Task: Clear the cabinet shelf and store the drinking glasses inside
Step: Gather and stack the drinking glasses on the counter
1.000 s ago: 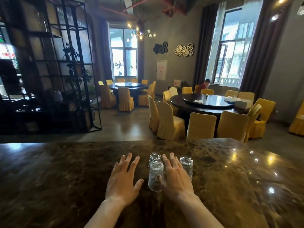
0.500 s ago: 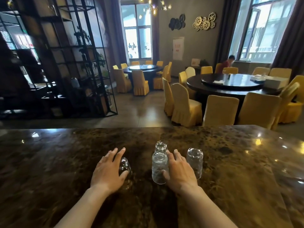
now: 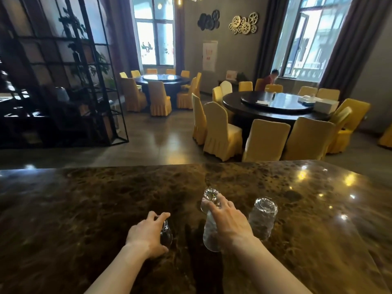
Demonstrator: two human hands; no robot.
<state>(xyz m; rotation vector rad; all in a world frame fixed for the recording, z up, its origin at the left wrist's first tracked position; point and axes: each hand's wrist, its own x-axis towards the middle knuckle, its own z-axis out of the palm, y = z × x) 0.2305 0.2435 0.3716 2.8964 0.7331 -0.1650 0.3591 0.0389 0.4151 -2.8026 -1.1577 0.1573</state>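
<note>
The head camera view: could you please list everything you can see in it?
drinking glasses: four, clear, upside down on the counter near the hands
counter: one, dark brown marble, foreground
round tables: two, dark, dining room beyond
chairs: many, yellow covers, around the tables
shelf rack: one, black metal, left
gear ornaments: two clusters, black and gold, back wall
left hand: fingers around one glass
right hand: fingers over two glasses

Both forearms are bare up to the lower edge of the view; no sleeve shows on either one. The left hand [image 3: 148,236] and the right hand [image 3: 229,221] carry no glove, and I see no ring, watch or bracelet on them.
</note>
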